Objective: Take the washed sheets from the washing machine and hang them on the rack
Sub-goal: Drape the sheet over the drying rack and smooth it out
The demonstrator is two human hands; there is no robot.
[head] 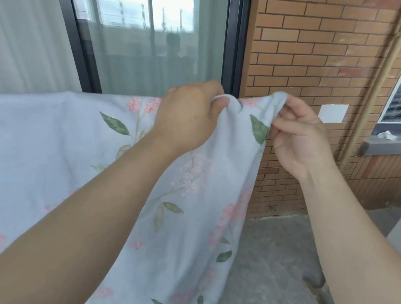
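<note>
Here the floral sheet (47, 151) runs lengthwise leftward from the brick wall (326, 53), its corner bunched nearest that wall, where the left hand (188, 116) and right hand (299, 136) both pinch it, the right closer to the wall.

The pale blue cotton sheet with pink flowers and green leaves (47, 151) covers whatever carries it, so no rack is seen under the hands. The sheet is cut by the left and bottom edges. Its pinched corner hides the fingertips of the left hand (188, 116). Both forearms leave the picture below.
</note>
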